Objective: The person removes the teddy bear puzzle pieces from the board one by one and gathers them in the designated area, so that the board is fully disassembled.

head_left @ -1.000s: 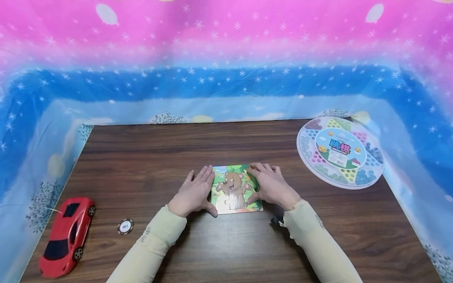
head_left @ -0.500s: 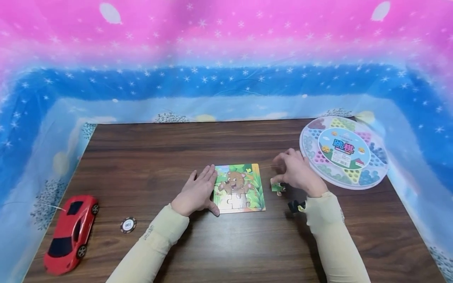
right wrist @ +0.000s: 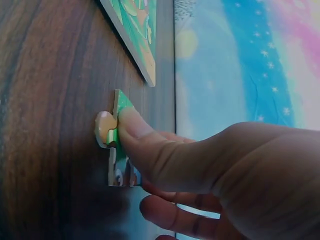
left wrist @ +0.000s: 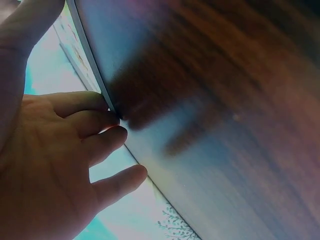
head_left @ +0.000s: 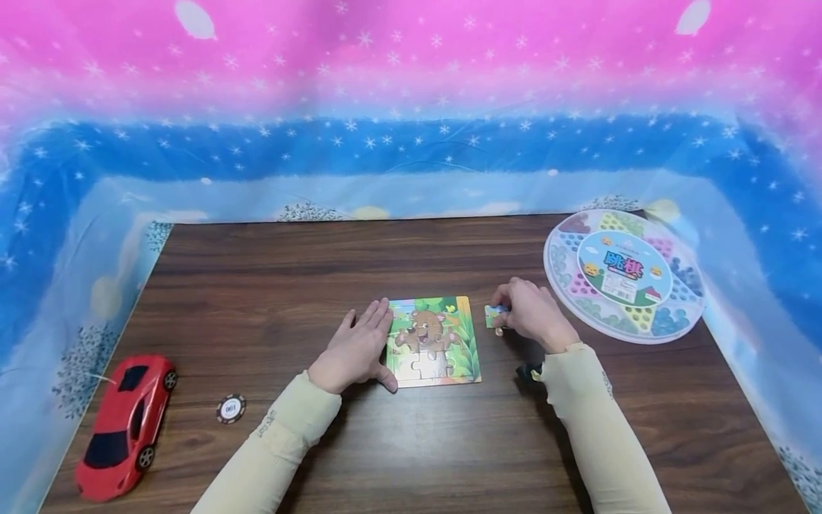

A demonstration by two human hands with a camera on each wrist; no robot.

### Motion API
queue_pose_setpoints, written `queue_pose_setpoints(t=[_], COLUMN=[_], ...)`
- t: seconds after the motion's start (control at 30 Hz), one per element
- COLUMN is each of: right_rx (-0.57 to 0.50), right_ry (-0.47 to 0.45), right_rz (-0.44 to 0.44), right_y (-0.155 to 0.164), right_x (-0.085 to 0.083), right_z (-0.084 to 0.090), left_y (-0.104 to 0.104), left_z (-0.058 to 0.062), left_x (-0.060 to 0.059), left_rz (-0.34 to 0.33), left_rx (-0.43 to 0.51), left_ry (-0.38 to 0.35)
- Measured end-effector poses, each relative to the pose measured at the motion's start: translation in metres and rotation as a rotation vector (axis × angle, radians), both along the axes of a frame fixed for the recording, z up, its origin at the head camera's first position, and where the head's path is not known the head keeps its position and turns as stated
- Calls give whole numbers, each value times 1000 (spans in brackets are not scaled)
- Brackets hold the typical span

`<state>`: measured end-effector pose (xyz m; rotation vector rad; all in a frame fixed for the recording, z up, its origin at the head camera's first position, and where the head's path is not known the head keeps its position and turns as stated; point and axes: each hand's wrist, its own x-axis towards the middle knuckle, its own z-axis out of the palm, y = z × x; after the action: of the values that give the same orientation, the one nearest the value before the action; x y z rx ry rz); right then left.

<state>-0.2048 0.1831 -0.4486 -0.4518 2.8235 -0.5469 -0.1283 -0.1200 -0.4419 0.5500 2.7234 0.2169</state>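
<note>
Far lower left of the frame there's a red toy car [head_left: 125, 428], then a round chip [head_left: 231, 409], neither near the action. Moving right, the left hand [head_left: 353, 350] has its fingers stretched out along the left edge of the bear puzzle [head_left: 433, 343], thumb down by the lower left corner, so it's touching but not clenched round anything. The puzzle sits flat just below the middle of the frame. Next comes the bit that matters imo: the loose puzzle piece [head_left: 492, 316] is just right of the puzzle, about level with its upper half, with a strip of bare tabletop [head_left: 484, 357] between them. It's pinched by the right hand [head_left: 533, 314], sticking out past the fingertips toward the puzzle. In the right wrist view its visible long side runs nearly top to bottom, while the puzzle edge slants, so I'd say they aren't lined up. Thumb hides part of the piece, so can't tell its full outline. Way over right, upper part, is a round game board [head_left: 623, 268], near the right hand.
</note>
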Motion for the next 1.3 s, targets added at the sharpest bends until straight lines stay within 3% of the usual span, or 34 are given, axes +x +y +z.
queue_pose_setpoints(t=[0.4, 0.73, 1.3], right_rx=[-62, -59, -92], right_ry=[5, -5, 2], right_rz=[26, -20, -46], right_y=[-3, -8, -9], right_x=[4, 4, 3], right_z=[-6, -8, -9], left_y=[-3, -10, -10], left_z=[-1, 4, 2], left_x=[-1, -2, -2], left_rz=[0, -13, -5], left_rx=[-14, -36, -8], left_ry=[-10, -9, -17])
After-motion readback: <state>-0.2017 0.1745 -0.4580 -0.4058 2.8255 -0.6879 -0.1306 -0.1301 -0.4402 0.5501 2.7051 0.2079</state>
